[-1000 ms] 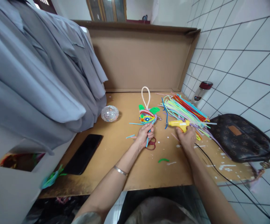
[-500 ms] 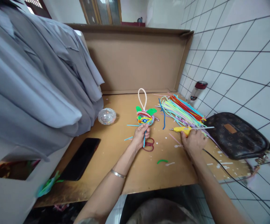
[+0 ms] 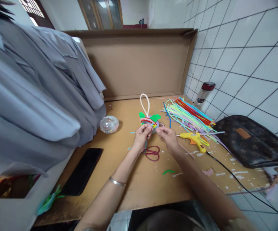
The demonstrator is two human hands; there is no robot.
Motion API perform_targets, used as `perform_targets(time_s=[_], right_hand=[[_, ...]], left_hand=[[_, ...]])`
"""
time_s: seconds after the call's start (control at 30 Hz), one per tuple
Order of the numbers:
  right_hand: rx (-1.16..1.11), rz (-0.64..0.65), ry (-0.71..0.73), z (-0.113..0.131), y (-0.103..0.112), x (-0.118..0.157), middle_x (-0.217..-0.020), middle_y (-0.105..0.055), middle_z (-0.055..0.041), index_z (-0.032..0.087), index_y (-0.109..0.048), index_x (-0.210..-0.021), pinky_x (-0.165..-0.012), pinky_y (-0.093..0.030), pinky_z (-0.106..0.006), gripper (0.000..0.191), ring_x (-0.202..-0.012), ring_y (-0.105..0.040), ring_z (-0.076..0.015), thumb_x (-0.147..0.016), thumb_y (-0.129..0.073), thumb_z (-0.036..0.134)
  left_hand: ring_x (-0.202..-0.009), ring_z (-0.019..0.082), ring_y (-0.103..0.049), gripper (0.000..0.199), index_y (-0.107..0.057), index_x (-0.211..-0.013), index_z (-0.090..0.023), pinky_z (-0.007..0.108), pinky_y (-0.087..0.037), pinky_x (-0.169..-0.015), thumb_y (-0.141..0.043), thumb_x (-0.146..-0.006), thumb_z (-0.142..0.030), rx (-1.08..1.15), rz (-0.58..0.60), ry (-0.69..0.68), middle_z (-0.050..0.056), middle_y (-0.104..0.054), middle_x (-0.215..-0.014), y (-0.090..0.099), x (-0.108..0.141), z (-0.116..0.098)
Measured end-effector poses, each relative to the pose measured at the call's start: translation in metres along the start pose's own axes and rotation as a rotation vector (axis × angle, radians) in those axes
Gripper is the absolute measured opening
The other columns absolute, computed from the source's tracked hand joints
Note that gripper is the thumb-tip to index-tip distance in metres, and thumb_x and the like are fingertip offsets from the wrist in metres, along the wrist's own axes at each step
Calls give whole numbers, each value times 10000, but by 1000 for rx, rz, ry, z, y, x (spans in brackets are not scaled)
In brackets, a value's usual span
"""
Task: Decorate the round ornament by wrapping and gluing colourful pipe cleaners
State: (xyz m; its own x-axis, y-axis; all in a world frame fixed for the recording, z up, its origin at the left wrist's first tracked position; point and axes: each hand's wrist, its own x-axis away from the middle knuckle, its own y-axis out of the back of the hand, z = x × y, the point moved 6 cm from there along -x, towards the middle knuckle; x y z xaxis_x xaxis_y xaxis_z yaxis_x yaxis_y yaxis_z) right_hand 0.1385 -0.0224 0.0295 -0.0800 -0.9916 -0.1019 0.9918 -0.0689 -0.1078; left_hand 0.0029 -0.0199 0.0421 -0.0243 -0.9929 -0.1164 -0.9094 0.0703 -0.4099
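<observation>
A small craft ornament like an animal head [image 3: 150, 120], with green ears and a white loop on top, stands at mid-table, its lower front covered by my hands. My left hand [image 3: 141, 137] is closed at its front, with a light blue pipe cleaner [image 3: 146, 144] showing below the fingers. At the ornament's right side, my right hand [image 3: 169, 138] is pinched; what lies between its fingertips is hidden. Right of that hand rests a yellow glue gun [image 3: 193, 138] with a glue stick in it. Dark red scissors [image 3: 152, 153] lie just below my left hand.
Colourful pipe cleaners [image 3: 189, 112] are heaped at right, beside a brown handbag [image 3: 256, 141] and a bottle [image 3: 204, 93]. A clear faceted ball [image 3: 109, 124] and black phone [image 3: 82, 171] sit at left. Cardboard [image 3: 139, 64] stands behind. The gun's cord [image 3: 235, 176] crosses the right edge.
My right hand has let go of the glue gun and moved left to the ornament. The gun now lies on the table. My left hand stays at the ornament's front.
</observation>
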Motion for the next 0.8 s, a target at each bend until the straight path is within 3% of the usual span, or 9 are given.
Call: perform_targets(time_s=[0.1,0.2,0.3,0.43,0.53,0.63,0.8], right_hand=[[-72,26,-38,-6,-16,1,-566,-603,17,188,-699,-690,-534,-366,-258,378,-518,-429,-98,-587,-768,545],[-102,-5,-21,-4,-20,-3,-573,-599,17,183,-701,-692,-547,-385,-267,349,-526,-451,-104,-592,-757,513],[-125,-153,53,1,-9,-17,-586,-596,16,182,-684,-698,-576,-413,-276,309,-561,-493,-123,-612,-725,476],[-107,-421,169,-2,16,-45,-644,-628,2,195,-636,-693,-633,-463,-306,261,-628,-547,-154,-640,-633,451],[-73,-500,183,-15,25,-64,-669,-624,2,201,-611,-716,-673,-486,-324,261,-668,-569,-168,-659,-589,455],[-68,-462,191,-28,22,-74,-750,-646,-9,200,-615,-782,-714,-499,-336,268,-718,-587,-175,-664,-588,439],[-67,-220,274,-35,3,-76,-945,-690,-37,216,-645,-950,-812,-521,-359,326,-875,-636,-203,-676,-637,394]], left_hand=[[-490,40,-431,523,-564,-707,-157,166,-335,-471,-867,-555,-555,41,-5,-29,-60,-507,-569,-4,-3,-10],[-421,28,-331,505,-540,-753,-176,172,-237,-412,-820,-623,-576,4,15,6,-73,-497,-567,-5,-5,-17],[-414,28,-298,484,-553,-776,-172,177,-215,-415,-776,-675,-589,-137,19,-49,-73,-488,-558,2,-11,-27],[-483,49,-403,366,-608,-798,-156,182,-314,-474,-739,-752,-495,-350,82,-112,-41,-551,-620,12,-25,-36],[-564,79,-509,278,-650,-788,-147,199,-411,-556,-739,-763,-409,-458,121,-136,-12,-622,-663,19,-37,-40],[-672,129,-615,242,-701,-822,-138,246,-497,-671,-746,-751,-365,-516,170,-129,25,-695,-719,24,-45,-43],[-693,153,-647,215,-754,-887,-148,270,-517,-694,-726,-747,-309,-622,231,-136,51,-748,-781,28,-52,-52]])
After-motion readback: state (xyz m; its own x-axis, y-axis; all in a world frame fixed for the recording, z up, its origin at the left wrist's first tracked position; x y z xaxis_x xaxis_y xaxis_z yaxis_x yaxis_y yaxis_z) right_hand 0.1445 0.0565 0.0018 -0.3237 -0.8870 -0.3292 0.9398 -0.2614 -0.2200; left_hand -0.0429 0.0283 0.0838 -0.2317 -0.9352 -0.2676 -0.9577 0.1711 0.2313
